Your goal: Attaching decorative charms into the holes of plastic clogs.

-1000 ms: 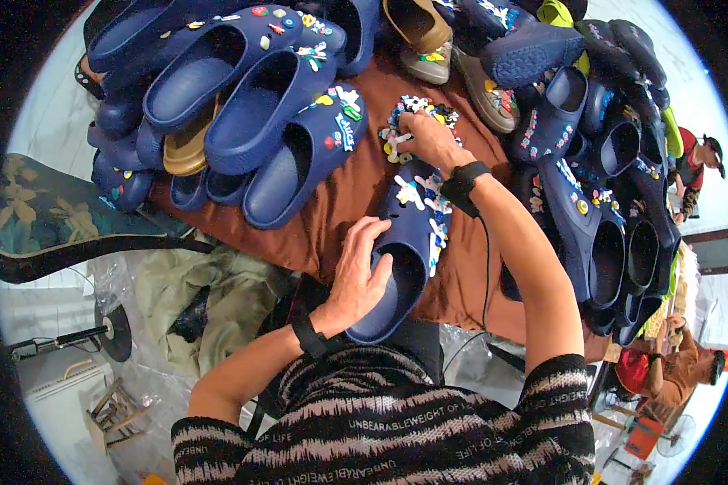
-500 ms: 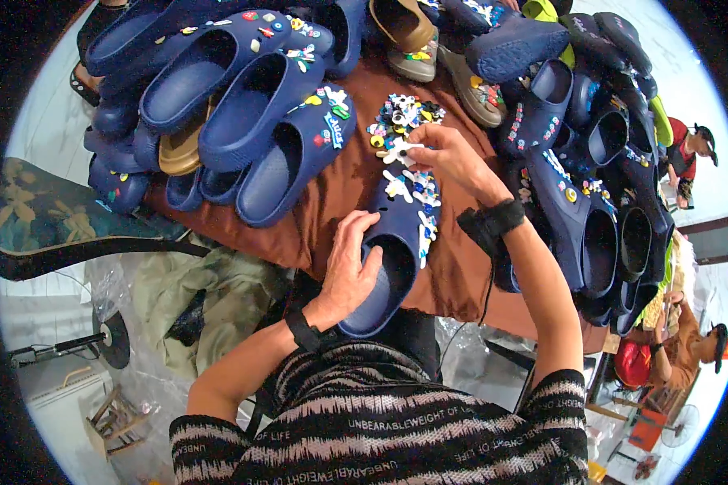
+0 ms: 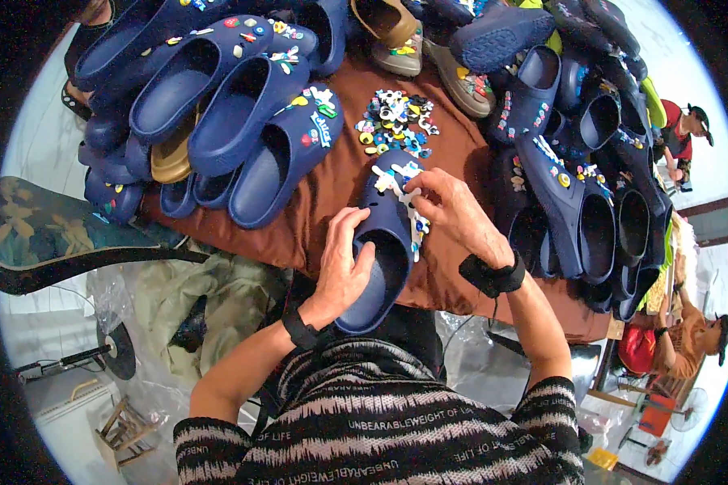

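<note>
A dark blue clog (image 3: 387, 217) lies in front of me with its heel toward me and white and coloured charms along the right side of its upper. My left hand (image 3: 337, 263) is closed around the clog's left side, thumb at the foot opening. Above the upper, my right hand (image 3: 459, 214) has its fingers pinched at a white shoe charm (image 3: 394, 178) near the toe. The fingertips partly cover that charm, so whether it is seated in a hole cannot be seen. Just beyond the toe is a loose pile of small colourful charms (image 3: 396, 123).
Many blue clogs (image 3: 271, 166) are heaped on the left of the brown cloth (image 3: 323, 206), and more blue clogs (image 3: 554, 194) on the right. Brown and grey clogs (image 3: 461, 81) lie at the back. A patterned chair (image 3: 65, 234) stands left; two people are at far right.
My right hand has come nearer, bringing the white charm from over the pile down to the clog's toe. The left hand keeps its hold. The view has shifted slightly.
</note>
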### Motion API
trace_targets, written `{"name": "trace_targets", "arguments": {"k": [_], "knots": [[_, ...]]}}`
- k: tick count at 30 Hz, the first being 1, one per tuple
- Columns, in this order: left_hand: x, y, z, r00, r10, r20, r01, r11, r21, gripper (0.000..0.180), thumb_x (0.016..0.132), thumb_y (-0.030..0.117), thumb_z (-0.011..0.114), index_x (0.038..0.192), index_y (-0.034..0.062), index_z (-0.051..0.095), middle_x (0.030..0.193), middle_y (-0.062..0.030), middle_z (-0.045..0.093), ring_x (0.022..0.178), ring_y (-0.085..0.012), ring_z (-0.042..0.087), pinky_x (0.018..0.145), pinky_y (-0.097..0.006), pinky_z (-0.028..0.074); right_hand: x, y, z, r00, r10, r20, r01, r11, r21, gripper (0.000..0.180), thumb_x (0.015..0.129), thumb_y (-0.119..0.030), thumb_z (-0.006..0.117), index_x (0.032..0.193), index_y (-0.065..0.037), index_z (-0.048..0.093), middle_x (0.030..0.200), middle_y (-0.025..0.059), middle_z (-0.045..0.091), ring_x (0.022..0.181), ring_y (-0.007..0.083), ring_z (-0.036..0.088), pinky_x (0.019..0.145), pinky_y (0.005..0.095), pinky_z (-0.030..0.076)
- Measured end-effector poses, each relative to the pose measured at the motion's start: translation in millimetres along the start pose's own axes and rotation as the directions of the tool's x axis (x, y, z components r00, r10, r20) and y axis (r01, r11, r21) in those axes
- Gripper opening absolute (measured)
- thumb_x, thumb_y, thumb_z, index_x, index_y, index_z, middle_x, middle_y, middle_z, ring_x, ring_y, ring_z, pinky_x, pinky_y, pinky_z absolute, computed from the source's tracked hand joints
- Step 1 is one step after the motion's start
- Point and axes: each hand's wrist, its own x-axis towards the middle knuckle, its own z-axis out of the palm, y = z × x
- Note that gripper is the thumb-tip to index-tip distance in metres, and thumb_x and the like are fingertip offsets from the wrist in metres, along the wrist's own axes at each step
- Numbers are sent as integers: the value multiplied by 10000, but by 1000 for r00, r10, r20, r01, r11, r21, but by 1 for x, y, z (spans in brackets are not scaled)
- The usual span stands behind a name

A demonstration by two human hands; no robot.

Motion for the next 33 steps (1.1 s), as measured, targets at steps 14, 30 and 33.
{"name": "trace_targets", "arguments": {"k": [14,30,33], "knots": [[56,2,-36,963,98,252,-110,993,33,356,1001,172,547,1320,15,575,1388,-178,522,1340,-327,484,1140,-407,361,-55,1,9,930,338,-142,-251,870,425,268,954,-204,652,1064,40,661,889,49,677,845,126,599,774,294,495],[143,-32,-24,788,238,568,-405,895,188,281,953,142,629,1214,36,625,1239,-192,620,1216,-363,582,1047,-425,470,-76,-32,59,976,91,-199,-94,996,-5,340,933,-187,681,1222,-43,574,1039,197,605,858,426,654,714,493,551],[143,-22,-25,805,193,561,-373,900,226,272,952,167,642,1181,25,611,1189,-191,623,1152,-372,603,987,-437,491,-75,-33,58,975,120,-184,-115,993,41,342,935,-184,680,1219,-31,568,1051,204,599,866,429,652,722,494,550]]}}
